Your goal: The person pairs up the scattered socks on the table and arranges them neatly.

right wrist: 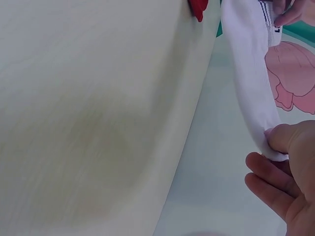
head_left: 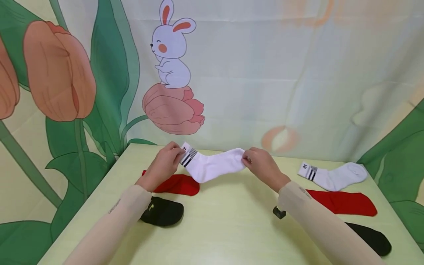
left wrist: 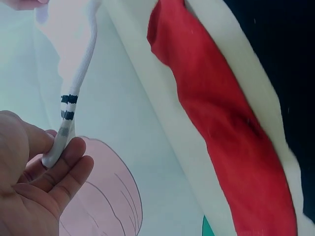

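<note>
A white sock (head_left: pixel 215 165) with dark cuff stripes hangs stretched between both hands, above the far part of the table. My left hand (head_left: pixel 167 158) pinches its striped cuff, which the left wrist view shows between thumb and fingers. At the toe end, my right hand (head_left: pixel 263 165) pinches the fabric between thumb and fingertips. Beneath the left forearm lie a red sock (head_left: pixel 180 184) and a black sock (head_left: pixel 165 212), each partly hidden by the arm. The red sock (left wrist: pixel 211 98) also fills much of the left wrist view.
On the table's right side lie another white striped sock (head_left: pixel 334 176), a red sock (head_left: pixel 354 203) and a black sock (head_left: pixel 372 239), the last two partly behind the right sleeve. A curtain (head_left: pixel 238 103) printed with tulips and a rabbit hangs behind the pale table (head_left: pixel 225 228).
</note>
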Demonstrator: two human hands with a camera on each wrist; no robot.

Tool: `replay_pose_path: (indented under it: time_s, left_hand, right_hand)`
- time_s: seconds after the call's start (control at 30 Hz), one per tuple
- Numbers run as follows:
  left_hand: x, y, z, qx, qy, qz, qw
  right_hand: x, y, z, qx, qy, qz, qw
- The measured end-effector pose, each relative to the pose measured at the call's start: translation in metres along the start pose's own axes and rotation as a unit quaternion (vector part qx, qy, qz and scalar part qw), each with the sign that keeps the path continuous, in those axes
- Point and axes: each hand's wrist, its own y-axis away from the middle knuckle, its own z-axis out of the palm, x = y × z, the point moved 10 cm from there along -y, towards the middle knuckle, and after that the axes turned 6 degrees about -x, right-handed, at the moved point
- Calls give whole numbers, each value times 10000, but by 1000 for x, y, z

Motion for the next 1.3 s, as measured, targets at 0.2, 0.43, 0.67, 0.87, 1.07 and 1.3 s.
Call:
replay_pose_path:
  time_s: [0.2,0.43,0.67,0.87,1.07,1.3]
  left_hand:
    - [10,7,4,21,177,95,9998]
    - [23,14,5,164,271,341,9989]
    - [38,23,6,231,320,611,9973]
    - [43,25,8,262,378,700,9965]
    - [50,30,11,242,515,831,9949]
    - [55,35,16,298,549,942,9936]
  right_hand:
    - [-1,13,-9,163,-301,-160,9993]
    - [-2,32,-18,269,-318,-417,9983]
    - [-4,48,-24,293,-110,-608,9977]
    - [-5,58,-30,336,-140,-716,9968]
    - [-7,68,-37,386,-183,-765,9962]
    - [-5,77,-42,210,-245,-588,9977]
